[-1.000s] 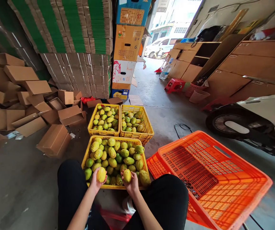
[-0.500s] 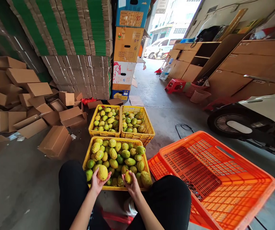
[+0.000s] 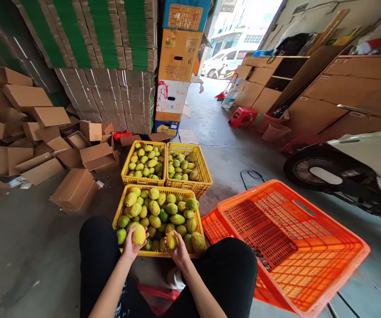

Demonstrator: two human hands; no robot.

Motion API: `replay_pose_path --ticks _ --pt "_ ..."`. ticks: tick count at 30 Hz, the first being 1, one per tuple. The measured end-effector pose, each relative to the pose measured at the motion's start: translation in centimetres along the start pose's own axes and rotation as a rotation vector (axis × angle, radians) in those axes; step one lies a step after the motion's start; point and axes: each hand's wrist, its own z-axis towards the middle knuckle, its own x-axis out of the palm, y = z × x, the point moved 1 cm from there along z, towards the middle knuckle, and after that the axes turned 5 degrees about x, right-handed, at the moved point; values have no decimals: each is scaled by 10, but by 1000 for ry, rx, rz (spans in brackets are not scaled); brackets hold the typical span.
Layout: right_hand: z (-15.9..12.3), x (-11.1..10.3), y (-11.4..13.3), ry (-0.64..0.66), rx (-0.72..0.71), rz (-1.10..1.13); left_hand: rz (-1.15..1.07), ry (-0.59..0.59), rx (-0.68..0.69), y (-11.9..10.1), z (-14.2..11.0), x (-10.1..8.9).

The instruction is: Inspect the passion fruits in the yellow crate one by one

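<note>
I sit over a yellow crate (image 3: 121,206) filled with several green-yellow fruits. My left hand (image 3: 131,245) is closed round a yellow fruit (image 3: 139,234) at the crate's near edge. My right hand (image 3: 177,251) grips a smaller yellow-green fruit (image 3: 172,240) beside it, also over the near edge. Both fruits are held a little above the heap. My knees in black trousers flank the crate.
Two more yellow crates (image 3: 144,180) (image 3: 204,170) of fruit stand behind the first. An orange crate (image 3: 296,247) tilts at my right. Loose cardboard boxes (image 3: 74,190) lie at left, stacked flat cartons (image 3: 104,66) behind, a scooter (image 3: 349,163) at right, a red stool (image 3: 242,117) farther back.
Both hands stay on their fruits and have turned them slightly. The view has shifted a little; nothing was put down or picked up.
</note>
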Motion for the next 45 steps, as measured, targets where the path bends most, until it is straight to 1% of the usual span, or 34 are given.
replay_pose_path --ticks 3,5,7,9,11,13,15,18,21,26,30,32,34,36,39,41,43,45 --pt "-3 3 2 134 54 -10 16 -41 22 0 -2 2" --pt "-4 5 2 184 68 -41 18 -35 34 -2 -4 5" --pt "-2 4 2 159 32 -62 18 -13 37 -3 -6 7" --pt "1 2 3 97 -21 -60 10 -16 39 -3 -6 7" --pt "3 0 4 60 -52 -29 -15 -69 43 -4 -4 6" --pt "3 -1 5 67 -66 9 -50 -139 48 -4 -2 5" --pt "2 -1 5 74 -92 34 -94 -178 54 -4 -1 5" --pt "-1 1 4 46 -114 22 -149 -130 11 -3 -2 6" --pt "-4 4 0 41 -82 -45 -132 -63 -60 -2 -4 6" --pt "-6 5 -2 59 -61 -155 -36 -70 -81 -2 -4 5" --pt "-5 5 -2 87 -115 -210 44 -55 -87 0 -5 6" --pt "-4 5 -3 105 -137 -232 81 -67 -86 2 -4 7" --pt "-3 4 -2 98 -156 -220 84 -98 -73 3 -3 7" --pt "-1 3 -1 98 -136 -171 44 -112 -57 3 -1 6" --pt "1 2 0 169 -38 -121 -36 -71 -63 3 3 6" --pt "2 2 0 206 -17 -128 -71 -36 -85 3 3 5" --pt "3 2 -1 189 -51 -138 -82 13 -114 2 2 5" --pt "3 1 -1 125 -74 -137 -63 65 -138 2 0 5"
